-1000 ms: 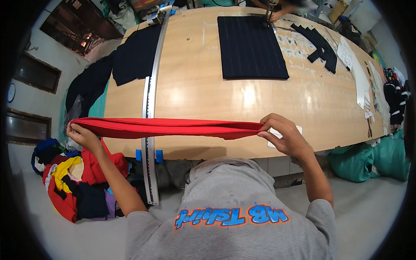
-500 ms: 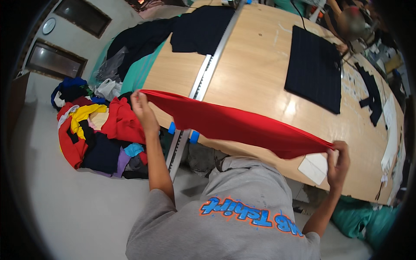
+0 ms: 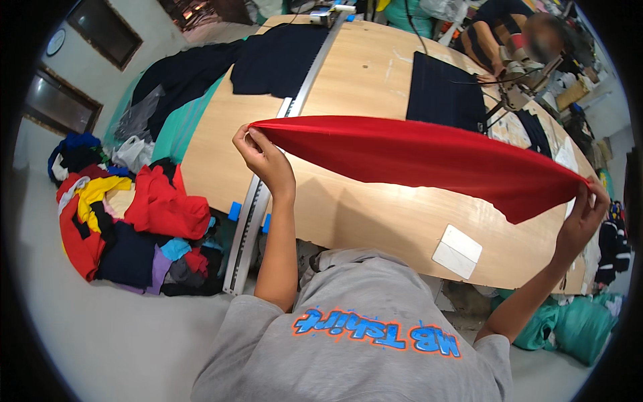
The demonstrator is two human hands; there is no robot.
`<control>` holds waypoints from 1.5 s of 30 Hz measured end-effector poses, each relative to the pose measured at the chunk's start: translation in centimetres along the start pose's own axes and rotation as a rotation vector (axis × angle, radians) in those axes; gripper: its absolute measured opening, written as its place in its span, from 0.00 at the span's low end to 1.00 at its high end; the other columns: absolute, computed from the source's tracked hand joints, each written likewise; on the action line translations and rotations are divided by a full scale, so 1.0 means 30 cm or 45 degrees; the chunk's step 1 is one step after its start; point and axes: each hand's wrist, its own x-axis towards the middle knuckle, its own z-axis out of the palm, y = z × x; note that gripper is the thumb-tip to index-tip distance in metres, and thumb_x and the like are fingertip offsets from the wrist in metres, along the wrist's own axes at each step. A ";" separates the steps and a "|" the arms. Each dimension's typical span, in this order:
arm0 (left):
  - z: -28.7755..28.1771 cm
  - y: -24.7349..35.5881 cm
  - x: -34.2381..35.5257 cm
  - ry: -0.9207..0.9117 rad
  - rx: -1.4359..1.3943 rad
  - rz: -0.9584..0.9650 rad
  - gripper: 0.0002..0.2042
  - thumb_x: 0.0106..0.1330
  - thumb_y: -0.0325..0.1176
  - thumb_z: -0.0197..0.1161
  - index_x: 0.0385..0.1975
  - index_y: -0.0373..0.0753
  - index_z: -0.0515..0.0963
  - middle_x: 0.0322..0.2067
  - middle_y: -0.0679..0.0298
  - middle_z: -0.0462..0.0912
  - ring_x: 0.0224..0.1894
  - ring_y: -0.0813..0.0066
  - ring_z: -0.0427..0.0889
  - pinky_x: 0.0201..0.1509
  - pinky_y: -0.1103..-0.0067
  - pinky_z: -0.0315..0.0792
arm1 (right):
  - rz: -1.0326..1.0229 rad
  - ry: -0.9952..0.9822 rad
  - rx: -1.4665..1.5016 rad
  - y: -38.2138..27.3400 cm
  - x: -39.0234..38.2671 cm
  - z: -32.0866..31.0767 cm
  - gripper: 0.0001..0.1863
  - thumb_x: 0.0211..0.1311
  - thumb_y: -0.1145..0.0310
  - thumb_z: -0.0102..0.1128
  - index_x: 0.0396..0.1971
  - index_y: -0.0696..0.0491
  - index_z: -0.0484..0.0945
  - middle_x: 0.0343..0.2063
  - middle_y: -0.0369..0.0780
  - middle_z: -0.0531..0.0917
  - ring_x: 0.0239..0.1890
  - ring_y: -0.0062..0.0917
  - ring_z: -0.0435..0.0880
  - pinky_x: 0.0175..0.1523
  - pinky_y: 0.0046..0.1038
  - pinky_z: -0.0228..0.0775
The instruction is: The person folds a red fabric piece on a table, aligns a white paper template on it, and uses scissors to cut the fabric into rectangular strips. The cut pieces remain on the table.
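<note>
A red piece of cloth (image 3: 415, 157) stretches between my two hands above the wooden table. My left hand (image 3: 264, 157) pinches its left corner, over the metal rail. At the other end, my right hand (image 3: 584, 218) grips the right corner near the table's right side. The cloth's upper edge is nearly taut, and its lower edge sags, with a point hanging toward the right. Below that point a white card-like piece (image 3: 457, 251) lies at the near table edge.
A metal rail (image 3: 258, 201) with blue end pieces crosses the table (image 3: 335, 208). Dark cloth lies at the far left (image 3: 278, 60) and under a machine at right (image 3: 445, 90). A heap of coloured fabric (image 3: 134, 228) sits left. Another person (image 3: 492, 43) works at the far right.
Both hands have moved to the right with the red cloth, and the right hand has risen. The cloth is spread wider. My view has shifted, and the other person shows more fully.
</note>
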 end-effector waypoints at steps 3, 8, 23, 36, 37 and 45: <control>0.040 0.019 -0.006 0.051 -0.043 -0.095 0.13 0.92 0.37 0.46 0.61 0.35 0.70 0.50 0.50 0.84 0.50 0.66 0.84 0.58 0.70 0.77 | 0.015 0.030 -0.094 -0.031 0.005 0.008 0.08 0.85 0.73 0.61 0.56 0.54 0.74 0.58 0.43 0.80 0.61 0.29 0.82 0.73 0.34 0.73; 0.047 0.017 0.053 0.197 0.049 0.083 0.14 0.92 0.37 0.46 0.59 0.33 0.71 0.52 0.48 0.83 0.53 0.60 0.84 0.62 0.67 0.76 | 0.143 0.006 -0.006 -0.048 -0.131 0.013 0.08 0.85 0.75 0.60 0.57 0.55 0.75 0.56 0.42 0.79 0.59 0.26 0.81 0.70 0.33 0.74; -0.392 -0.097 0.473 0.260 0.336 0.389 0.13 0.92 0.34 0.47 0.59 0.28 0.70 0.56 0.50 0.79 0.57 0.64 0.81 0.66 0.68 0.76 | 0.973 -0.592 0.393 -0.278 -0.689 0.531 0.09 0.84 0.75 0.60 0.55 0.61 0.82 0.44 0.37 0.83 0.49 0.20 0.81 0.59 0.23 0.73; 0.178 -0.384 0.864 -0.619 0.740 0.647 0.13 0.87 0.41 0.57 0.53 0.39 0.82 0.43 0.51 0.91 0.47 0.52 0.91 0.52 0.63 0.81 | 1.625 -0.690 0.637 -0.218 -1.002 0.936 0.06 0.81 0.71 0.63 0.48 0.58 0.80 0.37 0.37 0.86 0.39 0.21 0.86 0.45 0.25 0.76; 0.259 -0.501 0.878 -0.730 0.773 0.620 0.12 0.87 0.42 0.57 0.54 0.41 0.82 0.43 0.50 0.91 0.48 0.48 0.91 0.52 0.61 0.81 | 1.652 -0.705 0.601 -0.186 -1.056 0.981 0.06 0.81 0.72 0.63 0.48 0.58 0.80 0.37 0.38 0.87 0.39 0.21 0.87 0.44 0.26 0.77; 0.870 -0.973 0.458 -1.365 1.088 0.394 0.12 0.87 0.41 0.53 0.57 0.46 0.79 0.47 0.49 0.92 0.52 0.42 0.89 0.54 0.53 0.80 | 1.458 -0.670 -0.123 -0.091 -1.335 1.143 0.06 0.73 0.77 0.70 0.43 0.59 0.80 0.33 0.45 0.86 0.33 0.29 0.86 0.41 0.32 0.79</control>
